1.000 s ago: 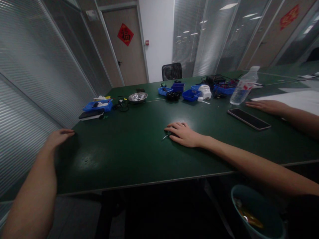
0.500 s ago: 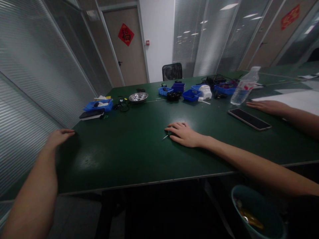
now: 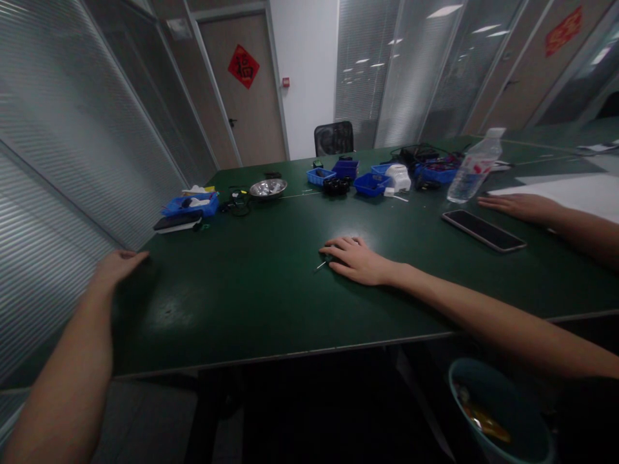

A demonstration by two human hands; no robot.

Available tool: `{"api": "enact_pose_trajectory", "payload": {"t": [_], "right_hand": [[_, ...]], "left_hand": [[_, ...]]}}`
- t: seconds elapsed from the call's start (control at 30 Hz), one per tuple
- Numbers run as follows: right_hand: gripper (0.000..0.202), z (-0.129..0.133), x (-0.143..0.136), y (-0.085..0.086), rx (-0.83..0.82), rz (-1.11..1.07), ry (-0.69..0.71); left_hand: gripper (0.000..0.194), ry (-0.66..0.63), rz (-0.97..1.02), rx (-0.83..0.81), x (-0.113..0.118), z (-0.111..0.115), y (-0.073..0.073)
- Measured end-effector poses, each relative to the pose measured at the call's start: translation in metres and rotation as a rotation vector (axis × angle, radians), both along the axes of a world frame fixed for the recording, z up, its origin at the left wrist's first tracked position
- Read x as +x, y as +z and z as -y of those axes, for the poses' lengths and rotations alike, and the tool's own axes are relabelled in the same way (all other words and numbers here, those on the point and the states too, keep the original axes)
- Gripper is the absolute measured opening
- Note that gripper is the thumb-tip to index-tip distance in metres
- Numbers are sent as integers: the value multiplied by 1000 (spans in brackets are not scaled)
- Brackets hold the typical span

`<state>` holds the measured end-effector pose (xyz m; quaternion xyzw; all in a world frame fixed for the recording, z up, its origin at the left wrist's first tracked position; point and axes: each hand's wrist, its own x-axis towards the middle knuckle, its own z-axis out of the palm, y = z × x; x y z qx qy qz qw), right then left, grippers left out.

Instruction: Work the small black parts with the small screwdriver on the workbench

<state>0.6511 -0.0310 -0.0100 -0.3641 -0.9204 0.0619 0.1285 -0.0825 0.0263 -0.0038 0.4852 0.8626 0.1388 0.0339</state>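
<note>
My right hand (image 3: 355, 260) lies palm down on the green table (image 3: 271, 290), its fingers curled over a small screwdriver (image 3: 321, 265). The thin metal shaft pokes out to the left between thumb and forefinger, while most of the dark green handle is hidden under the fingers. At the table's left side, close to the glass wall, my left hand (image 3: 118, 265) has its fingers stretched out to the right, with nothing visible in them. The black notebook (image 3: 176, 222) lies beyond it.
A steel bowl (image 3: 268, 188) and several blue trays (image 3: 371, 185) stand farther back. On the right are a phone (image 3: 483, 230), a water bottle (image 3: 476, 166) and another person's hand (image 3: 517, 206) beside white paper. A teal bin (image 3: 454, 370) stands below the table's front edge.
My left hand has shifted slightly to the right, and its thumb and fingers sit closer together. My right hand and the screwdriver stay in place.
</note>
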Motion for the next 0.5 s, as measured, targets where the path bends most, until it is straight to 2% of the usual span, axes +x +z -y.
{"api": "enact_pose_trajectory", "payload": {"t": [0.1,0.2,0.3,0.4,0.5], "right_hand": [[54,1,-1,2,-12,-20,-8],[47,2,0,5,-13,-54,-37],[37,0,1,5,-11,-91,-85],[31,-3,3,4,-10,-107,-131],[28,-4,3,2,-1,-108,-139]], "left_hand": [[65,96,-15,-134,11,1,6],[56,51,-38,-138,29,3,11],[50,-4,-18,-82,56,5,14],[43,-123,54,34,97,7,19],[42,-357,112,158,152,10,26]]}}
